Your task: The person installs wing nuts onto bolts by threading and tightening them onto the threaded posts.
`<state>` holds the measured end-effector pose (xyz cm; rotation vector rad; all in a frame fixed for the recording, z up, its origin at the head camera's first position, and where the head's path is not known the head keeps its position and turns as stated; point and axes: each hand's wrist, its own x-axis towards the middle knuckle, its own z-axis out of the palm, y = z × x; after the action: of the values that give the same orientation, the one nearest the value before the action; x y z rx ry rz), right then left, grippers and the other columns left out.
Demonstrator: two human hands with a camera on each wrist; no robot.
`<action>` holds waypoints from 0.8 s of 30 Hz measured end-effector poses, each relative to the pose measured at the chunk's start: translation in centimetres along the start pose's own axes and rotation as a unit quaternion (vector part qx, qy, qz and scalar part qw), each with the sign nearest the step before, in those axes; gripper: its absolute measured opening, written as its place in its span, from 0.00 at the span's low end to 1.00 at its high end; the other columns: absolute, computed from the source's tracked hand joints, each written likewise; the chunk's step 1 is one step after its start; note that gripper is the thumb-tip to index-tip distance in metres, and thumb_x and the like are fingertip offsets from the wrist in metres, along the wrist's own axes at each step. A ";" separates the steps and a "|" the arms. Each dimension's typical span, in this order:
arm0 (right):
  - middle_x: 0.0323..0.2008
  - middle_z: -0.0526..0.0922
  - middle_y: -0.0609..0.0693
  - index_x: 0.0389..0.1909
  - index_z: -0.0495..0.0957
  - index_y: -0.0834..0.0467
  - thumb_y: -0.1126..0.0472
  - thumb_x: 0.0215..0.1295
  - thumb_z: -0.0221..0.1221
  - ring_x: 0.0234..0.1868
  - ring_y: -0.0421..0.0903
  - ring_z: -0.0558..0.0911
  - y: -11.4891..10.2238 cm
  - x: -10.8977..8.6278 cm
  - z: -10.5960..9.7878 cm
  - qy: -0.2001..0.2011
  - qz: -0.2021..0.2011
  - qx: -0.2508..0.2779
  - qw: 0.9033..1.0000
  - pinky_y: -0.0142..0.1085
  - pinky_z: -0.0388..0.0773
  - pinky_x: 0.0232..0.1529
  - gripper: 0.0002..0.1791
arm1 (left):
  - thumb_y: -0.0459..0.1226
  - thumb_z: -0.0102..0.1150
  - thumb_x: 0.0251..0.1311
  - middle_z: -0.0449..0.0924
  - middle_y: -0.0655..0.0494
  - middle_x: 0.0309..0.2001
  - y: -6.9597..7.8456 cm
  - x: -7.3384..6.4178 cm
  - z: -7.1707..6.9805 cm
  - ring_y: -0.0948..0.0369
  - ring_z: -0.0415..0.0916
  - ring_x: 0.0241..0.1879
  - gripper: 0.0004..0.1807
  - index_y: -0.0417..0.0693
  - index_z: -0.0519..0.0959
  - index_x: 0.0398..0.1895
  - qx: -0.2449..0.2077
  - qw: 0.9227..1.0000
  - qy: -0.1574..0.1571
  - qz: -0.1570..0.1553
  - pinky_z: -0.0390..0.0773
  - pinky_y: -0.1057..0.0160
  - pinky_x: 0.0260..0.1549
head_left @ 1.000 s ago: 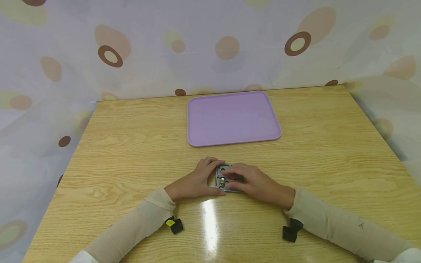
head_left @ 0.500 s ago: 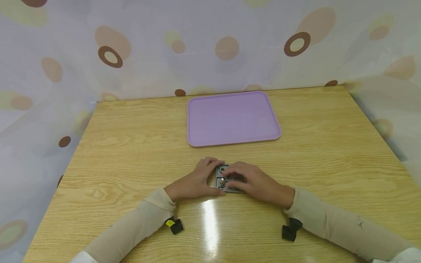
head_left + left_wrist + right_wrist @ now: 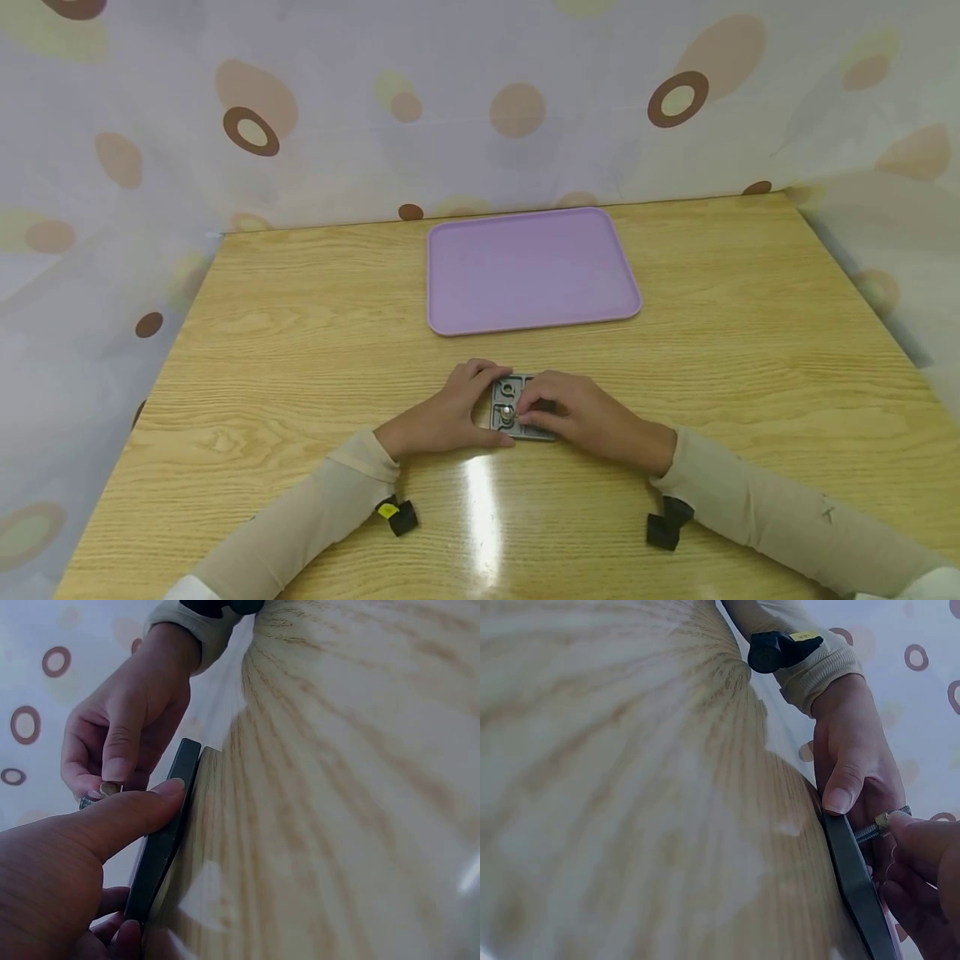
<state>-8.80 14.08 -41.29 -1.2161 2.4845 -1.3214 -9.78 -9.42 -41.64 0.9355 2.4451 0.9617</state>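
A grey metal plate (image 3: 527,432) with recesses and holes lies on the table. A threaded bolt (image 3: 868,833) stands up from its near-left part, with a brass-coloured nut (image 3: 883,821) around it near the top. My left hand (image 3: 448,414) grips the plate from the left, thumb on the near edge and fingers on the far edge. From the right my right hand (image 3: 581,417) pinches the nut between thumb and curled index finger. In the left wrist view the nut (image 3: 110,788) shows at the right thumb's tip. The right hand covers much of the plate's right half.
Beyond the hands a purple tray (image 3: 532,271) lies toward the back of the wooden table (image 3: 300,333). Patterned cloth (image 3: 450,83) hangs behind the table and at its sides. A small black device hangs at each wrist.
My right thumb and index finger have drawn together and moved slightly to the right, leaving more of the plate visible. The left hand and the plate have stayed in place.
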 end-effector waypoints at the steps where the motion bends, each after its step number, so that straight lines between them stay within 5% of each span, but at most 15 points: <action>1: 0.39 0.78 0.38 0.39 0.78 0.49 0.59 0.60 0.62 0.41 0.37 0.77 0.0 0.0 0.0 -0.002 0.000 0.003 1.000 0.33 0.74 0.42 0.07 | 0.56 0.67 0.47 0.54 0.56 0.62 0.0 0.0 0.0 0.62 0.52 0.59 0.50 0.50 0.54 0.70 0.000 1.000 0.000 0.000 0.61 0.59 0.56; 11: 0.53 0.75 0.44 0.56 0.74 0.53 0.55 0.59 0.62 0.53 0.41 0.73 -0.4 0.3 0.2 -0.028 -0.003 -0.023 0.999 0.39 0.71 0.51 0.23 | 0.54 0.67 0.47 0.53 0.56 0.63 0.1 0.0 -0.1 0.61 0.50 0.61 0.49 0.50 0.55 0.70 0.006 1.000 0.004 0.006 0.60 0.58 0.58; 24: 0.43 0.79 0.40 0.45 0.79 0.50 0.58 0.63 0.59 0.44 0.37 0.76 -0.3 0.0 -0.1 -0.010 0.014 -0.032 0.999 0.35 0.74 0.43 0.11 | 0.57 0.67 0.46 0.53 0.56 0.63 -0.2 0.0 0.1 0.62 0.51 0.60 0.50 0.50 0.55 0.70 0.006 1.000 0.008 0.006 0.60 0.59 0.57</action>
<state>-8.66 14.07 -41.06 -1.1965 2.5377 -1.2265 -9.81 -9.48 -41.91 0.9519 2.4634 0.9625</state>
